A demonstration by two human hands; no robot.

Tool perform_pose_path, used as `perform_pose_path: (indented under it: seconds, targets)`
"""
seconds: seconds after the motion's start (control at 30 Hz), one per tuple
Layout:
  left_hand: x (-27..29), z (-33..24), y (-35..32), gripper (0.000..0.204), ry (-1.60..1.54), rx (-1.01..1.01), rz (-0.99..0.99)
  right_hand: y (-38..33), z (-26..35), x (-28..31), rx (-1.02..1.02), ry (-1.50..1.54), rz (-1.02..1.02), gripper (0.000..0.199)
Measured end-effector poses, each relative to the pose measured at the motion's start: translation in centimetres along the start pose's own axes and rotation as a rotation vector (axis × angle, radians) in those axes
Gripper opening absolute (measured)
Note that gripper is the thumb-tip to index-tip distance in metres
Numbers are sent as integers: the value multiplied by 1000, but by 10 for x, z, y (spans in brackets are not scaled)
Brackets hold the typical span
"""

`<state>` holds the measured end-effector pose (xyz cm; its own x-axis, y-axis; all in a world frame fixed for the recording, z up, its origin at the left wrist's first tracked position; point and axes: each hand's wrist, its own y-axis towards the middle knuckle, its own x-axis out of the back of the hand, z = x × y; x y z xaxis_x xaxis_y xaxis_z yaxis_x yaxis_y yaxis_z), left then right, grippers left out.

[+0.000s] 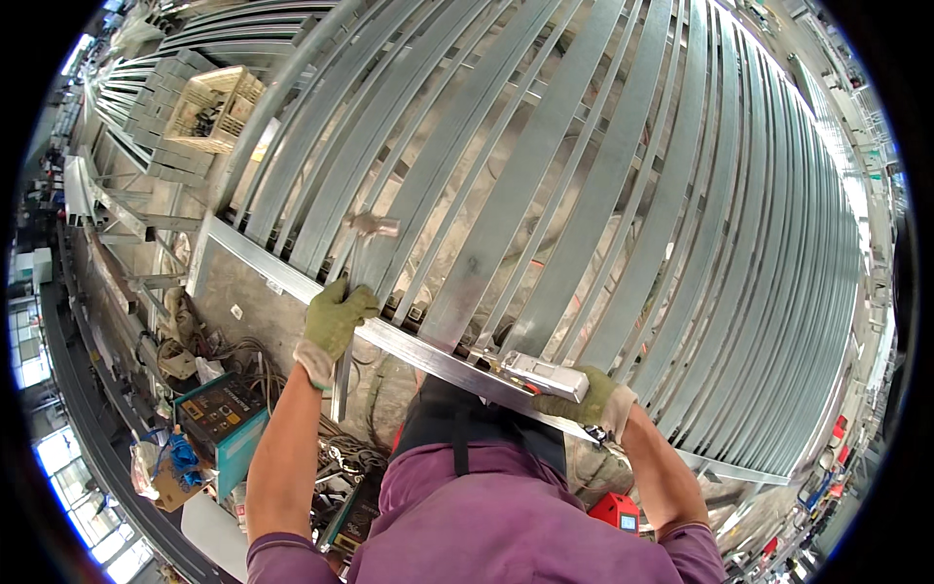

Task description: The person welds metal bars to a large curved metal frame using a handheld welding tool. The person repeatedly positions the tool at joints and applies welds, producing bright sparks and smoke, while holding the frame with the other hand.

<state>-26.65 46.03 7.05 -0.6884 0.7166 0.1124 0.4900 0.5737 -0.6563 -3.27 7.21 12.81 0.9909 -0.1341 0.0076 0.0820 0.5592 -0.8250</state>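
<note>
My left hand (336,319), in a green glove, is closed at the near rail of a metal frame. Just beyond its fingers is a slightly blurred hammer (374,225). Its head lies crosswise over the grey slats, and the handle runs toward my glove, hard to tell from the metal behind. Farther right, my gloved right hand (587,397) is closed around the end of a silver, box-shaped tool (545,375) with a small red part. That tool is above the near rail (438,362), its narrower end pointing left. Long galvanized slats (477,268) stretch away from both hands.
A cream plastic crate (212,109) holding small parts sits at the far left on stacked grey metal pieces. At lower left are a teal-sided machine (226,423), a cardboard box (173,484) and tangled cables (345,450). A red device (617,511) is by my right side.
</note>
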Motion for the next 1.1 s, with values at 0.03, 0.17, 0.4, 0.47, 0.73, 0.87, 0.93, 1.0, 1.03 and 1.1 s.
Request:
perform_pose_path:
  seconds: [0.03, 0.17, 0.4, 0.47, 0.73, 0.87, 0.93, 1.0, 1.03, 1.1]
  targets:
    - [9, 2, -8, 21, 4, 0, -48, 2, -3, -1, 17, -4, -10, 63]
    - [28, 17, -13, 24, -4, -47, -86, 6, -15, -10, 104, 79, -17, 58]
    - [-2, 7, 44, 40, 236, -131, 70, 10, -14, -23, 123, 143, 10, 55]
    - [-25, -14, 51, 62, 397, -128, 85, 15, -16, -36, 93, 252, -30, 56]
    - [-43, 6, 92, 48, 626, -318, 222, 34, 30, -62, -15, 320, 42, 40]
    - [-38, -10, 99, 44, 394, -111, 359, 61, 17, -64, -308, 1092, -28, 39]
    - [-35, -10, 103, 42, 241, -15, 413, 54, 36, -59, -100, 507, -4, 43]
    - [-32, -4, 112, 39, 324, -23, 416, 46, 82, -54, -104, 182, 9, 52]
    - [-31, -2, 116, 38, 363, -34, 416, 50, 85, -55, -95, 163, 7, 55]
    - [-35, -5, 119, 33, 339, 11, 437, 61, 70, -58, -53, 74, -43, 61]
